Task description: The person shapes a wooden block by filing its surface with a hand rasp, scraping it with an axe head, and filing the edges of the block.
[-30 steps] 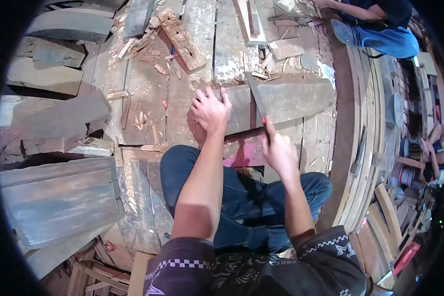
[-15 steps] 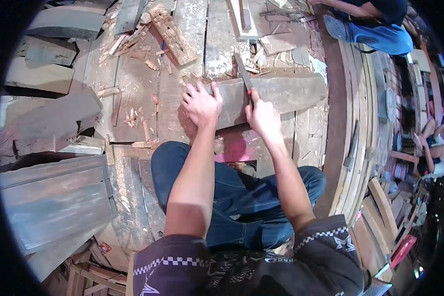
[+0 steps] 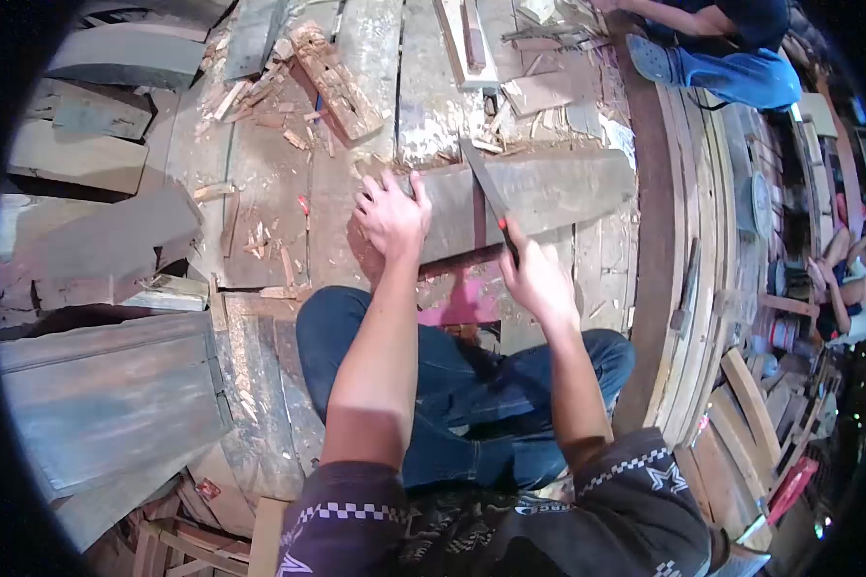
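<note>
A wide grey-brown board [image 3: 558, 190] lies across the plank floor in front of my crossed legs. My left hand [image 3: 393, 216] presses on its left end with the fingers spread, and nothing is held in it. A long dark blade with a red mark and a black handle, a saw or file [image 3: 486, 183], rests slantwise over the middle of the board. Its handle is wrapped by my right hand [image 3: 541, 286], near the board's front edge. Under the front edge a pink patch [image 3: 462, 296] shows.
A rough, pitted wood block [image 3: 335, 82] lies among chips beyond the board. Wood pieces [image 3: 87, 149] are stacked at left, beside a flat panel [image 3: 115, 394]. Long beams [image 3: 659, 240] run along the right. Another person [image 3: 731, 72] sits at the upper right; more limbs show far right.
Over the last second the blade has been pushed away from me, then pulled back towards me by my right hand. My left hand stays on the board's left end. The view has shifted slightly.
</note>
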### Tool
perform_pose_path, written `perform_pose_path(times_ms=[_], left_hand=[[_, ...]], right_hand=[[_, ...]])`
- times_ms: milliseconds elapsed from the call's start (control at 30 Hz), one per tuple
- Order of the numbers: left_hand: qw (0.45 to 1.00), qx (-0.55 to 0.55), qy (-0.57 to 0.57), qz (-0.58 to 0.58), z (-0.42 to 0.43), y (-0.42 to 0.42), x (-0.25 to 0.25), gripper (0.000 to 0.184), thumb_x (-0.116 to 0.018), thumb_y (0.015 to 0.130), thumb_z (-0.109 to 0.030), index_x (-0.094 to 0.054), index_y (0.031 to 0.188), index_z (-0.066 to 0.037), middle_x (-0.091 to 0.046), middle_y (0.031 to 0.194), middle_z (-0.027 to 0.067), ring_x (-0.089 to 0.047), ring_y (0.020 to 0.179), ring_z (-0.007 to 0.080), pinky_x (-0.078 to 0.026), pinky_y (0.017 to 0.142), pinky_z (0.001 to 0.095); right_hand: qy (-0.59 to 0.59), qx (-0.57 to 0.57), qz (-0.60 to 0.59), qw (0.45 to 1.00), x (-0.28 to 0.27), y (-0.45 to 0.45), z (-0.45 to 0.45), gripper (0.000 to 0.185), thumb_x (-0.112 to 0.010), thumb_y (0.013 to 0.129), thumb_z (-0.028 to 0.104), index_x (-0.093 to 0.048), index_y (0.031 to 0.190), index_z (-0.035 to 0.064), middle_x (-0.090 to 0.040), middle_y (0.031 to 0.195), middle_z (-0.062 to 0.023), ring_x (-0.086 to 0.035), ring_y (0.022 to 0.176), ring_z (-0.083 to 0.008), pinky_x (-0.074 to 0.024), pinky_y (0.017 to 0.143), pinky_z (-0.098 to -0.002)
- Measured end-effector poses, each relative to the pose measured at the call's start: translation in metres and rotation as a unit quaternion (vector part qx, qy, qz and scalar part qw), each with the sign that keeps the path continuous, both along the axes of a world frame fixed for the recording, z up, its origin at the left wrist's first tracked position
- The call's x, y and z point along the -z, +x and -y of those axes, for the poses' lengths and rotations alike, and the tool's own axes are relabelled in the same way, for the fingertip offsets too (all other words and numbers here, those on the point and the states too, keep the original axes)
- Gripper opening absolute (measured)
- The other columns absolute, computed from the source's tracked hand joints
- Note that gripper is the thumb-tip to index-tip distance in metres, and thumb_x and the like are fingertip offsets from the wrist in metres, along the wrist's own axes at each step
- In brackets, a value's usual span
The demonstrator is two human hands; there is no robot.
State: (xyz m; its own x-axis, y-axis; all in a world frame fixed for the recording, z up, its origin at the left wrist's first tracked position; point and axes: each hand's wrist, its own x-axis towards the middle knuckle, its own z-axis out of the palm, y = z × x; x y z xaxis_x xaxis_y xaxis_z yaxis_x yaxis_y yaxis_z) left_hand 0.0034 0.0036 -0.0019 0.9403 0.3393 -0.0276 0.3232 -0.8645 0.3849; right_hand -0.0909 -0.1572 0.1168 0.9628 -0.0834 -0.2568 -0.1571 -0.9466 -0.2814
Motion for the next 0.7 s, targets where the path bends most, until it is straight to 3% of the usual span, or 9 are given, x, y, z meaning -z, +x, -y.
perform_pose_path(times_ms=[100,167,200,300,467,600,633,700], left_hand=[[0.999,-0.015,0.017,0.034,0.000,0.003,0.000,0.053,-0.045,0.093,-0.050,-0.060,0.115,-0.004,-0.054,0.118,0.0200,-0.052,0.109,0.0384,-0.039,0.095,0.0506],[0.997,-0.018,0.032,0.062,0.002,0.000,0.010,0.053,-0.045,0.093,-0.050,-0.061,0.115,-0.005,-0.054,0.117,0.0199,-0.052,0.109,0.0382,-0.040,0.095,0.0503],[1.000,-0.007,0.013,-0.008,0.000,0.000,-0.002,0.054,-0.045,0.093,-0.051,-0.061,0.115,-0.004,-0.054,0.119,0.0201,-0.052,0.109,0.0379,-0.040,0.095,0.0502],[1.000,-0.008,0.026,0.006,0.002,0.000,0.000,0.055,-0.045,0.093,-0.051,-0.061,0.114,-0.003,-0.054,0.120,0.0203,-0.052,0.109,0.0378,-0.040,0.095,0.0502],[0.998,-0.009,0.046,0.048,0.003,0.001,0.009,0.056,-0.044,0.093,-0.052,-0.061,0.113,-0.002,-0.053,0.122,0.0221,-0.051,0.109,0.0388,-0.040,0.096,0.0500],[0.999,0.001,0.002,-0.034,0.001,-0.001,-0.004,0.057,-0.043,0.095,-0.052,-0.057,0.118,-0.002,-0.051,0.127,0.0224,-0.051,0.113,0.0411,-0.037,0.099,0.0513],[0.999,0.000,0.001,-0.040,0.001,0.001,-0.007,0.057,-0.043,0.095,-0.052,-0.058,0.118,-0.002,-0.051,0.127,0.0224,-0.051,0.113,0.0410,-0.037,0.099,0.0512],[0.999,0.001,-0.003,-0.045,0.005,0.000,-0.010,0.056,-0.043,0.095,-0.052,-0.058,0.119,-0.002,-0.051,0.128,0.0224,-0.050,0.114,0.0408,-0.037,0.099,0.0512]], right_hand=[[-0.010,0.008,-0.068,0.998,-0.022,-0.022,0.001,0.053,-0.056,0.088,0.022,-0.048,0.139,0.0128,-0.066,0.083,-0.0274,-0.065,0.082,-0.0444,-0.0522,0.076,-0.0535],[0.008,0.000,-0.003,1.000,0.005,-0.011,0.005,0.054,-0.056,0.088,0.023,-0.047,0.140,0.0123,-0.066,0.083,-0.0272,-0.065,0.082,-0.0446,-0.0520,0.077,-0.0535],[0.015,0.002,0.027,1.000,0.022,-0.005,0.008,0.054,-0.055,0.088,0.023,-0.047,0.140,0.0121,-0.066,0.082,-0.0271,-0.065,0.082,-0.0447,-0.0519,0.077,-0.0535],[0.026,0.049,-0.013,0.998,0.034,0.035,-0.004,0.055,-0.054,0.089,0.025,-0.046,0.141,0.0123,-0.065,0.083,-0.0298,-0.065,0.084,-0.0460,-0.0506,0.083,-0.0531],[0.000,0.017,-0.035,0.999,0.008,-0.013,0.005,0.057,-0.056,0.088,0.024,-0.044,0.143,0.0134,-0.066,0.077,-0.0276,-0.065,0.071,-0.0462,-0.0528,0.071,-0.0552],[-0.031,0.019,-0.005,0.999,0.016,-0.009,-0.002,0.057,-0.055,0.088,0.023,-0.044,0.143,0.0127,-0.066,0.076,-0.0265,-0.066,0.071,-0.0448,-0.0530,0.072,-0.0551],[0.007,0.045,-0.063,0.997,0.015,0.014,-0.005,0.057,-0.055,0.089,0.024,-0.043,0.143,0.0123,-0.067,0.078,-0.0261,-0.067,0.073,-0.0438,-0.0529,0.075,-0.0547],[-0.002,0.024,0.021,0.999,0.033,0.041,-0.003,0.055,-0.054,0.089,0.023,-0.044,0.143,0.0148,-0.067,0.080,-0.0259,-0.067,0.076,-0.0439,-0.0521,0.077,-0.0547]])
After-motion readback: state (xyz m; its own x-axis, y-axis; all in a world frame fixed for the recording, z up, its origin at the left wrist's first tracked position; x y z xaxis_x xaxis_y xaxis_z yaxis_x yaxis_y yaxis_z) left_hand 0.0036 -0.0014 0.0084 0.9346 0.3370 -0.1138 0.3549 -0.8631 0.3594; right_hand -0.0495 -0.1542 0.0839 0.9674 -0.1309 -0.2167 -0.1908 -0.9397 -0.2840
